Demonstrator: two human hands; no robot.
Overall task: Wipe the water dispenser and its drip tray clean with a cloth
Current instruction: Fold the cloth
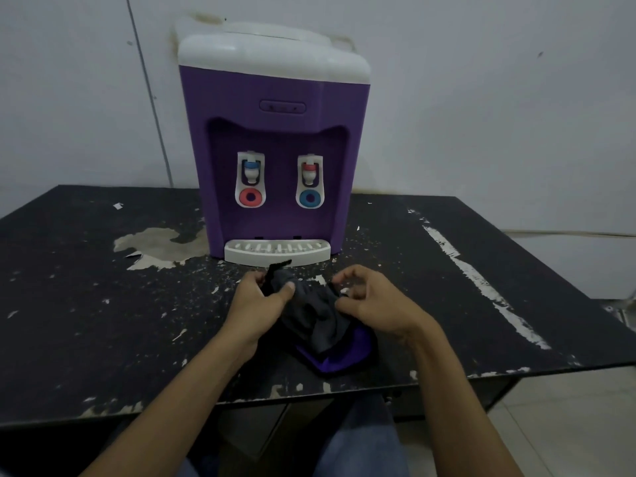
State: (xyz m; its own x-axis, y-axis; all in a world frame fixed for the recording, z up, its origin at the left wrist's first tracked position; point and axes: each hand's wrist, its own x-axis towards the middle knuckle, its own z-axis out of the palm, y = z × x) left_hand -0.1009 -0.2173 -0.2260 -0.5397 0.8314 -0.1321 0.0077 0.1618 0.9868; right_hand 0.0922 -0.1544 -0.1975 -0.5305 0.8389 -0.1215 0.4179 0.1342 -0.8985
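Hands first: my left hand point(256, 301) pinches one bunched end of the cloth point(316, 315) between thumb and fingers, and my right hand point(371, 304) curls round the other end. Both are closed on the fabric, neither spread flat. The cloth is dark grey, and it sags between my palms onto the table point(103, 304). A purple fold shows under it, toward my wrists. I judge I hold it this way to gather it into a pad before wiping, since no part of it is pressed to anything that needs cleaning.

Just beyond my fingertips sits the white drip tray point(277, 251). A black corner of the cloth pokes up right at its front edge, though I cannot tell whether it touches. The tray is slotted into the foot of the water dispenser point(275, 132), purple with a white top, which stands against the wall, well past my knuckles.

Two taps point(251, 182) face me in its recess, each marked in red and blue. A small panel above them carries marks too small to read. I find no brand or lettering.
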